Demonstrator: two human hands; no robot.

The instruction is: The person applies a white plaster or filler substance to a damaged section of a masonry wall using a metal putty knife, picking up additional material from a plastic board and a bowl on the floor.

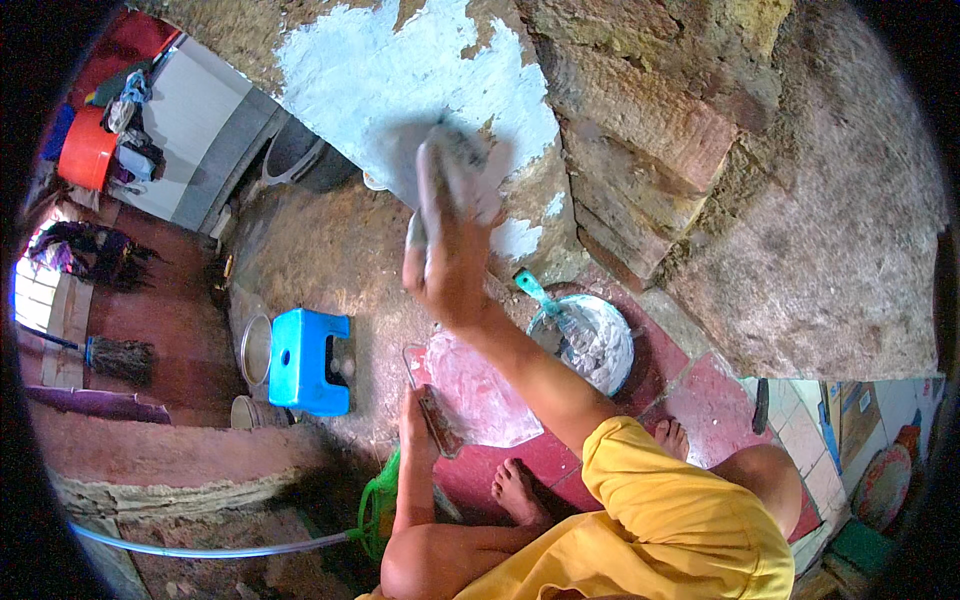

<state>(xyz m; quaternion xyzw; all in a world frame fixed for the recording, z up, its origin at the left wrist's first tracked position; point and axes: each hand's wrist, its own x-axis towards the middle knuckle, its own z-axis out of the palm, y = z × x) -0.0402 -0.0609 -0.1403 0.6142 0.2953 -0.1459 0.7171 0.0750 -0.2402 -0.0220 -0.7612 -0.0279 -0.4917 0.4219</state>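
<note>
Plaster trowel is gripped in the right hand against the wall; left hand grips a small board.

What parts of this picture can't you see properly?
- Head view: the right hand and the flat tool it presses on the patchy white plastered wall are motion-blurred; the grip is unclear.
- What the left hand holds at the pink plastic sheet is too small.
- The round white-filled bucket: the forearm covers its near rim.
</note>
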